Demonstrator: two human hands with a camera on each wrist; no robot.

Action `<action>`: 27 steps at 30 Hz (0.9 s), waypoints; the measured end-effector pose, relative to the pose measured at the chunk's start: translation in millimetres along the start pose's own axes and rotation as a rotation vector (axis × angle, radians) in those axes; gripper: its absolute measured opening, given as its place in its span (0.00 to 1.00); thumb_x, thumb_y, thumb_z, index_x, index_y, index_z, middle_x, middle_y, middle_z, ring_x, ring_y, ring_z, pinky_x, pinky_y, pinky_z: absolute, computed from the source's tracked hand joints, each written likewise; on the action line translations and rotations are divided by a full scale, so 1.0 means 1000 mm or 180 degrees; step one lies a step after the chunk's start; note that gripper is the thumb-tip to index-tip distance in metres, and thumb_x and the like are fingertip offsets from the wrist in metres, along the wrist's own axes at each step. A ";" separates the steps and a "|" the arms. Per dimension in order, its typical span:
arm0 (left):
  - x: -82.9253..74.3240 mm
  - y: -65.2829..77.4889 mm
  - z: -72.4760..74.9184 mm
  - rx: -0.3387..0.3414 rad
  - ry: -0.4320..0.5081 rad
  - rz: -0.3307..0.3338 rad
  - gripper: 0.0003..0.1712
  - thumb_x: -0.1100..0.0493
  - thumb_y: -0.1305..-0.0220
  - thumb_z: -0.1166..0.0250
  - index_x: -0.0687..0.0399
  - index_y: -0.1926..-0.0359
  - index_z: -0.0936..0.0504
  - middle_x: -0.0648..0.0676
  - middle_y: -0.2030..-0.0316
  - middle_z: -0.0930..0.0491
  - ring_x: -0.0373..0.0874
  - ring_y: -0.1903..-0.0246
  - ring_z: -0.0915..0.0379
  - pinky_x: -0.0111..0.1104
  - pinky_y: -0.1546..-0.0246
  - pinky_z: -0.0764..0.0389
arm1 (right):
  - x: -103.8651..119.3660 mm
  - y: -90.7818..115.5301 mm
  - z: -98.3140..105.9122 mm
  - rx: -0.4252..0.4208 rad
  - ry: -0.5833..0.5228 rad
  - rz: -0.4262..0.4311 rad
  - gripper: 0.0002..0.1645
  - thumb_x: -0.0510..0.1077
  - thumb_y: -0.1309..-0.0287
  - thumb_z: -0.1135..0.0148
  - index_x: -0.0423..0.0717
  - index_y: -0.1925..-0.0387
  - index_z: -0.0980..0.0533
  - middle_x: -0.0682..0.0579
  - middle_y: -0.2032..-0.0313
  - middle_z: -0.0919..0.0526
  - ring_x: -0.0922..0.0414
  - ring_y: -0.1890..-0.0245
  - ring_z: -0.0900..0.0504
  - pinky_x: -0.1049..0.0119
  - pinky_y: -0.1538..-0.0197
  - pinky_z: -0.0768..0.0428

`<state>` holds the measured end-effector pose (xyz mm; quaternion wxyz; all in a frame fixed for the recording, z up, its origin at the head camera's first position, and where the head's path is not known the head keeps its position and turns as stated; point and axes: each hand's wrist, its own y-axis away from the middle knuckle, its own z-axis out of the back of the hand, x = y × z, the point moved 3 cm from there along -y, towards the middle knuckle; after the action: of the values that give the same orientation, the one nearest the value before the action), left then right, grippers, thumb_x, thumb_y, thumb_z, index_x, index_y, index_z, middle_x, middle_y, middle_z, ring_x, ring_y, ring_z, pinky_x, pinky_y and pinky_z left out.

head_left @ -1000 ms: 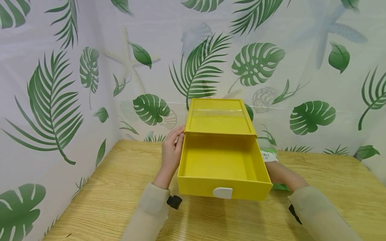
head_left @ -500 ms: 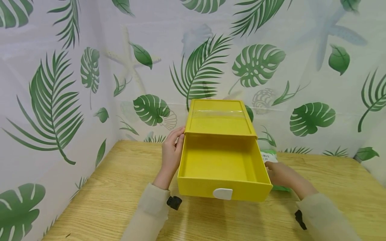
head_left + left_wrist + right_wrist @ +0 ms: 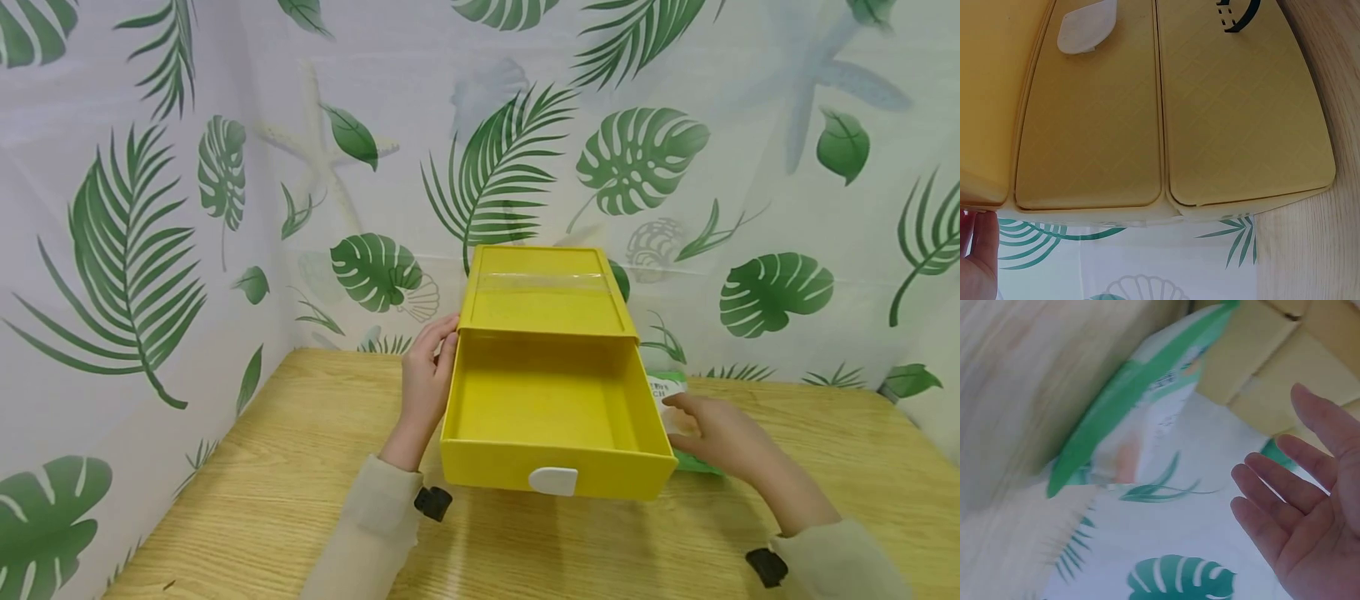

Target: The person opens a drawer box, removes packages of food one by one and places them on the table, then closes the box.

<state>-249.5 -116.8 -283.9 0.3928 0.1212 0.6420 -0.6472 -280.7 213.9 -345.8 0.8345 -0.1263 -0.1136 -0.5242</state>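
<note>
A yellow drawer box [image 3: 543, 292] has its top drawer [image 3: 555, 392] pulled out, and its bottom is bare. My left hand [image 3: 427, 375] rests against the box's left side, near the front of its top. In the left wrist view only some fingers [image 3: 982, 250] show at the box's edge. My right hand [image 3: 723, 437] is off the drawer's right side, fingers spread with nothing in them. Beside the box, a green and white printed bag [image 3: 663, 387] stands partly behind that hand. The right wrist view shows the bag [image 3: 1141, 406] upright and apart from the fingers.
Below the open drawer are two more drawer fronts [image 3: 1094, 125], one with a white pull tab [image 3: 1090, 26]. A white tab [image 3: 553, 481] is also on the open drawer. The wooden table [image 3: 300, 467] meets a leaf-printed cloth wall [image 3: 360, 167] behind and to the left.
My right hand has moved right and back from the bag and the drawer's side, its fingers spreading. The left hand, the box and the bag stay where they were.
</note>
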 end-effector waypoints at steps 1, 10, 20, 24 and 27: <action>0.000 0.000 0.000 -0.0009 0.0002 -0.0015 0.12 0.74 0.39 0.50 0.79 0.57 0.26 0.70 0.56 0.27 0.58 0.54 0.31 0.42 0.63 0.22 | 0.003 0.002 0.002 -0.0038 -0.0011 0.0023 0.33 0.53 0.49 0.39 0.34 0.48 0.32 0.36 0.53 0.26 0.39 0.55 0.27 0.45 0.59 0.26; 0.001 -0.001 0.000 -0.0026 0.0031 -0.0028 0.12 0.73 0.39 0.50 0.78 0.57 0.26 0.69 0.56 0.27 0.58 0.54 0.30 0.42 0.64 0.22 | 0.030 0.022 0.018 -0.0295 -0.0071 0.0083 0.31 0.48 0.47 0.39 0.36 0.45 0.33 0.39 0.53 0.25 0.42 0.56 0.26 0.47 0.60 0.25; 0.028 -0.001 -0.005 -0.0009 0.0052 0.0000 0.13 0.71 0.38 0.49 0.75 0.55 0.25 0.67 0.54 0.27 0.56 0.53 0.31 0.41 0.64 0.22 | 0.056 0.041 0.033 -0.1051 0.0029 0.0297 0.29 0.48 0.50 0.37 0.37 0.49 0.30 0.38 0.54 0.24 0.40 0.56 0.28 0.42 0.59 0.28; 0.036 0.000 -0.006 -0.0008 0.0054 -0.0012 0.14 0.68 0.37 0.49 0.72 0.54 0.25 0.64 0.53 0.27 0.53 0.52 0.31 0.38 0.63 0.22 | 0.065 0.049 0.038 -0.1371 0.0002 0.0439 0.27 0.45 0.53 0.34 0.37 0.51 0.28 0.39 0.55 0.24 0.41 0.56 0.28 0.43 0.60 0.28; 0.036 0.001 -0.007 -0.0006 0.0049 -0.0017 0.14 0.67 0.37 0.49 0.71 0.53 0.25 0.63 0.52 0.27 0.52 0.52 0.31 0.36 0.63 0.22 | 0.072 0.055 0.043 -0.1589 -0.0035 0.0580 0.26 0.41 0.56 0.32 0.38 0.53 0.27 0.41 0.57 0.22 0.43 0.57 0.26 0.46 0.61 0.26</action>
<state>-274.8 -123.2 -309.0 0.3862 0.1240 0.6460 -0.6466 -203.2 190.3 -287.5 0.8206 -0.3408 0.0266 -0.4581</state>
